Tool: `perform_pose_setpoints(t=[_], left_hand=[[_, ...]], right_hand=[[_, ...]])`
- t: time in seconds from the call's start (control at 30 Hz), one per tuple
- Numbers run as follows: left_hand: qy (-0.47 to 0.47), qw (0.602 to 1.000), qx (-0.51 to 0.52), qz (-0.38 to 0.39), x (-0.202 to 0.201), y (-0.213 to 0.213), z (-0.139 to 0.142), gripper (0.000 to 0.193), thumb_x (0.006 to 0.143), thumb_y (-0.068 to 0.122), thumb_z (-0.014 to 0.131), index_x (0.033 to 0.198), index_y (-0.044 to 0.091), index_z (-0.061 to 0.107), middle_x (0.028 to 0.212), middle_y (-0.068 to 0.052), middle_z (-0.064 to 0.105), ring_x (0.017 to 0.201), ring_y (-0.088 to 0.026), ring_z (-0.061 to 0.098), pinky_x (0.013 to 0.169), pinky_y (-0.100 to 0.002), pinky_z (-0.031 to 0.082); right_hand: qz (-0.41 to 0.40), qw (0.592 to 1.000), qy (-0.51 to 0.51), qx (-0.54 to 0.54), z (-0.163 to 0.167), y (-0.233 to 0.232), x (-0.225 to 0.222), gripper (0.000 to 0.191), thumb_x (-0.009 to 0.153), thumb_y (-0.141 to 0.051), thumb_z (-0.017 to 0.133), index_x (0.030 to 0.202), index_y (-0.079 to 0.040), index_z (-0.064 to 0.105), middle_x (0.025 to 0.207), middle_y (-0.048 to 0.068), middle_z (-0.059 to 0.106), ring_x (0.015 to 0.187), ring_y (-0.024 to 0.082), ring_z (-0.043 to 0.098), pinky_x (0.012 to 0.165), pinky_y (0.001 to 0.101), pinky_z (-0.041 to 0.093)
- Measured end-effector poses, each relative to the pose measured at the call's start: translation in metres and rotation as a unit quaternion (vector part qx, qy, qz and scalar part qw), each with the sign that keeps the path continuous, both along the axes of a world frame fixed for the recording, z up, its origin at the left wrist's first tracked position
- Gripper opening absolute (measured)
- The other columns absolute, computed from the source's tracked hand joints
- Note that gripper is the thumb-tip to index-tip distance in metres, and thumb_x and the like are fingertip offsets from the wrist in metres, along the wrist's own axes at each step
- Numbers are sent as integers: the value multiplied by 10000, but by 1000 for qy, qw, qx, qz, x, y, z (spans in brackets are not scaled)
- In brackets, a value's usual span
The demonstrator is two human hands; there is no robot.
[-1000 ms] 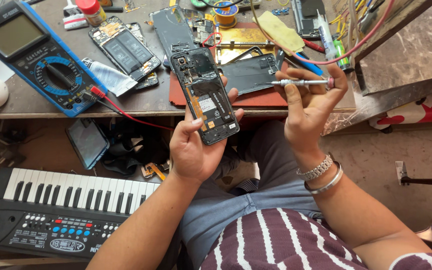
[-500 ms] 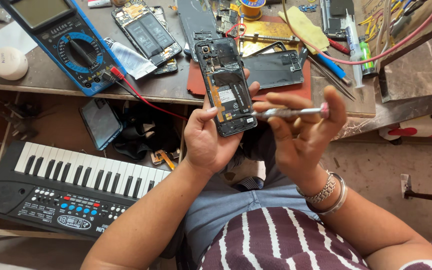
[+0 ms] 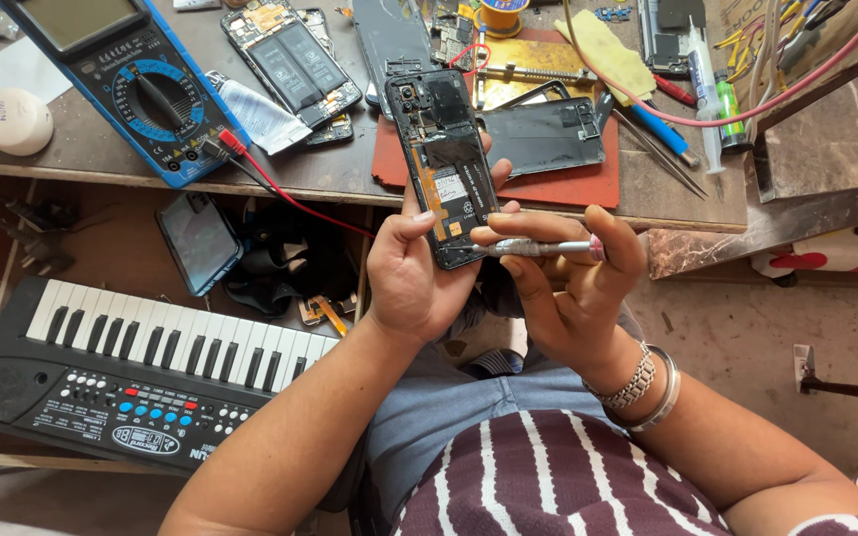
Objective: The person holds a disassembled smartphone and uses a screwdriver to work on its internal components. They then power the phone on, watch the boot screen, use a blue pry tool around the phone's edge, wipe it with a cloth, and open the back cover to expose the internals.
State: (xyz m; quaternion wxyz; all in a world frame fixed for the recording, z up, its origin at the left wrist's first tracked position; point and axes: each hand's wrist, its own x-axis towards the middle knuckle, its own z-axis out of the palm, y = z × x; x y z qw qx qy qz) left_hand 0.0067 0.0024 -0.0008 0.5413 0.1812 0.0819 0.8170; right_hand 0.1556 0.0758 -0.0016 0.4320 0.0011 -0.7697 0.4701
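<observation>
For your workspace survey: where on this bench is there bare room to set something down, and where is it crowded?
Bare wood lies between the white puck and the blue meter, and along the front edge right of its red lead. The red mat and the far right tool pile are crowded.

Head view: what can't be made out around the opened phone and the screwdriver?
- Screwdriver tip: too small to tell which screw it meets on the opened phone.
- Phone's lower edge: covered by left hand.
- Screwdriver handle end: wrapped by right hand.
- Multimeter: top cut off by frame edge.
</observation>
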Motion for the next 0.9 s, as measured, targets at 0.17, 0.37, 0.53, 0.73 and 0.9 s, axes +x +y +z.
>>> perform_pose_setpoints(t=[0.17,0.37,0.53,0.73,0.9], left_hand=[[1,1000,-4,-1,0,0,0,804,896,173,470,1658,85,228,1659,-156,353,1530,-362,371,1241,-534,373],[0,1000,-8,-1,0,0,-1,790,902,168,462,1654,89,231,1659,-154,352,1528,-358,379,1240,-532,375],[7,1000,-25,8,1,1,-2,725,945,170,438,1639,75,253,1644,-155,371,1507,-365,401,1220,-537,393],[6,999,-32,12,1,4,-3,701,956,155,418,1634,80,260,1629,-148,392,1502,-354,408,1231,-531,380],[-1,999,-35,7,2,4,-5,693,955,158,405,1629,80,266,1625,-151,393,1495,-348,414,1245,-533,359]], right_hand=[[1,1000,0,-1,-1,0,0,770,1084,127,527,1597,-281,122,1379,266,570,1196,336,704,1018,398,627],[10,1000,1,6,-1,1,-1,782,1075,139,520,1597,-287,123,1406,265,575,1193,330,702,1018,394,625],[25,1000,2,11,0,1,-4,793,1074,155,512,1602,-290,122,1433,261,564,1205,327,695,1040,409,621],[24,999,-22,25,6,3,-6,804,1066,170,526,1614,-267,131,1428,250,581,1208,312,699,1035,395,621],[33,999,-35,17,14,5,-7,824,1059,171,547,1633,-253,135,1387,247,588,1211,300,701,1036,378,616]])
